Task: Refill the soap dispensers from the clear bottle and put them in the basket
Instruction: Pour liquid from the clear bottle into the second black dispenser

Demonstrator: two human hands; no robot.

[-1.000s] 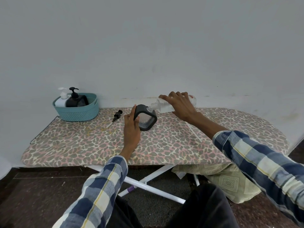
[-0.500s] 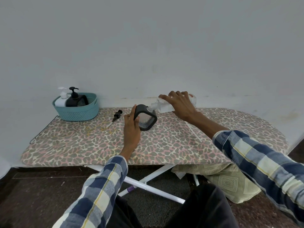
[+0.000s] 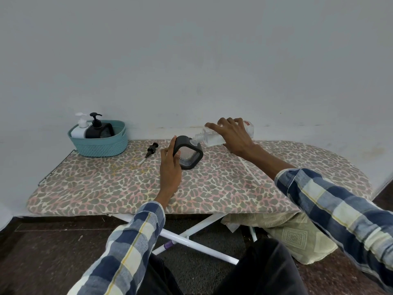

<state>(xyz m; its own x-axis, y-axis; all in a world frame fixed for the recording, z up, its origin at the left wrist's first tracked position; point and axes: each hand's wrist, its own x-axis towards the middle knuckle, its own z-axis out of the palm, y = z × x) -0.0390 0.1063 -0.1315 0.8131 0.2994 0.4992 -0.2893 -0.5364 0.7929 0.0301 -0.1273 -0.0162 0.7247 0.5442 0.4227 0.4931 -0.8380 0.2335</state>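
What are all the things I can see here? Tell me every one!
basket: 1, teal, far left end of the ironing board
white dispenser: 1, white, in the basket, left side
black dispenser in basket: 1, black, in the basket beside the white one
loose pump: 1, black with a pale tube, lying on the board right of the basket
open dispenser: 1, black with a clear window, mid board, pump off
clear bottle: 1, clear, tipped with its neck at the open dispenser's mouth
ironing board: 1, leopard-print cover, white legs
cloth: 1, pale patterned, under the board
left hand: 1, holding the open dispenser
right hand: 1, holding the clear bottle
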